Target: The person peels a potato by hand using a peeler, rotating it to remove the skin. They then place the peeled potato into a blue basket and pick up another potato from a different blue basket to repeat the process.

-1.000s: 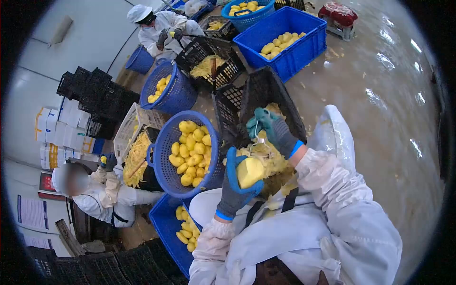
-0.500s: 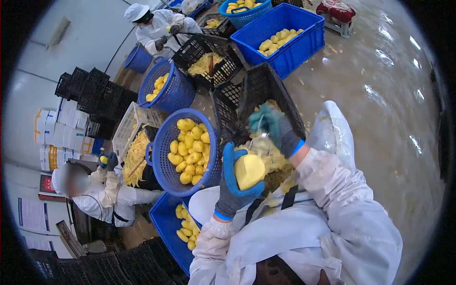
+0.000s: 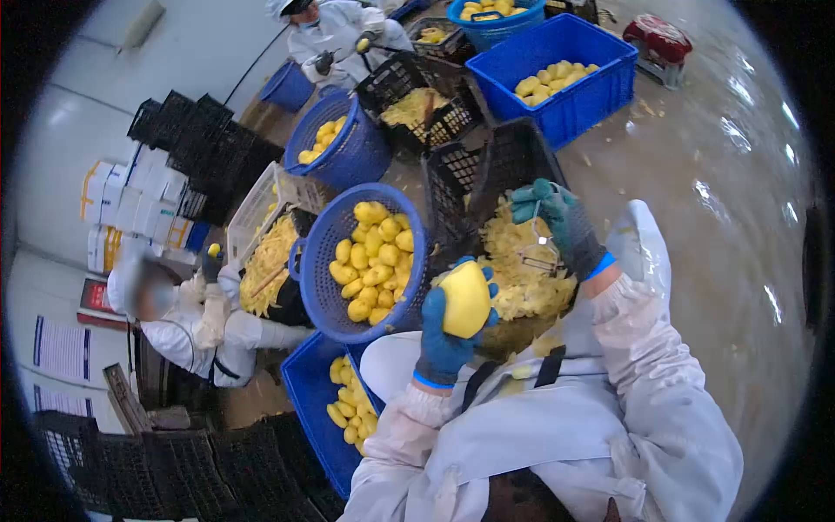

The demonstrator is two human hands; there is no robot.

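My left hand (image 3: 445, 344), in a blue glove, grips a pale yellow peeled potato (image 3: 465, 299) and holds it up over my lap. My right hand (image 3: 561, 222), in a teal glove, holds a metal peeler (image 3: 539, 250) a little to the right of the potato, not touching it. Both hands hover over a black crate (image 3: 487, 170) filled with yellow peelings (image 3: 522, 278). Left of my hands, a round blue basket (image 3: 323, 261) holds several peeled potatoes.
A blue crate (image 3: 306, 391) with potatoes sits below the basket. A person in white sits at left beside a crate of peelings; another works at the top. More blue baskets, a large blue crate (image 3: 600, 91), stacked black crates (image 3: 196, 148) and a wet floor (image 3: 722, 200) surround me.
My view has shifted, so everything sits more to the right. My right hand with the peeler has lifted off the potato to the right; my left hand has turned the potato upward.
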